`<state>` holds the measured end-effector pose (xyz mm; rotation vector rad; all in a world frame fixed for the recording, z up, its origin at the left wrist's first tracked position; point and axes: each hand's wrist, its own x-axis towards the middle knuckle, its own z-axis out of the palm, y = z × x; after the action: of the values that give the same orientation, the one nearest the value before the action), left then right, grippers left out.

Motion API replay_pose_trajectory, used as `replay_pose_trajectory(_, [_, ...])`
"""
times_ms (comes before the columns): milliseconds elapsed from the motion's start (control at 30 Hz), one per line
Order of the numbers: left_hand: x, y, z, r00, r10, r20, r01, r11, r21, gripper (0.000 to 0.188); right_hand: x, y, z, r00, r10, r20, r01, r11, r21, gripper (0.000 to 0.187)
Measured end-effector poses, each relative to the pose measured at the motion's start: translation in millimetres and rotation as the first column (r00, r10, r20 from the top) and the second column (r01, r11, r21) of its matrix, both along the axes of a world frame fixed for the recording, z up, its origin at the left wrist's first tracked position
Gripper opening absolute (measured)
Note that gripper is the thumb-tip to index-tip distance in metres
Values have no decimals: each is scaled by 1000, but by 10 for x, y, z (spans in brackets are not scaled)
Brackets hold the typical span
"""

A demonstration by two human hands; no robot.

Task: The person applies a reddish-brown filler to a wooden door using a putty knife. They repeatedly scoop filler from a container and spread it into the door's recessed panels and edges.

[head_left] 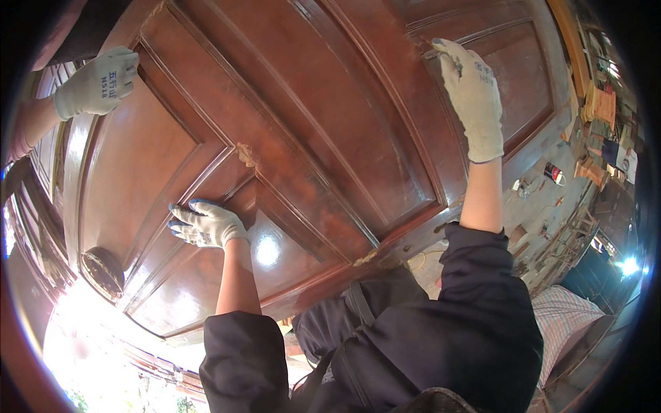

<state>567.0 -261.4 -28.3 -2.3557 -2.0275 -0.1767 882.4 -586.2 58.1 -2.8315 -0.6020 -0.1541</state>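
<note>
door point(303, 124): reddish-brown panelled wood, fills view ahead of person | left hand point(204, 225): gloved, fingers spread, flat on lower panel, gripping nothing | right hand point(474, 96): gloved, open, pressed on upper right panel | co-worker's gloved hand point(98, 82): curled over door's left edge

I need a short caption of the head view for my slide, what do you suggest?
Two gloved hands, left and right, press flat on a glossy reddish-brown panelled door, while another person's gloved hand grips its edge.
</note>
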Motion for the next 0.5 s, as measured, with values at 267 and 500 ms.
replay_pose_trajectory(267, [9,-3,12,1000,-1,11,1,1000,8,56,-147,194,-223,997,-79,17,80,995,-61,27])
replay_pose_trajectory(500, [-21,5,-15,1000,-3,2,3,1000,-2,56,-424,369,-301,982,-157,-104,140,979,-150,30])
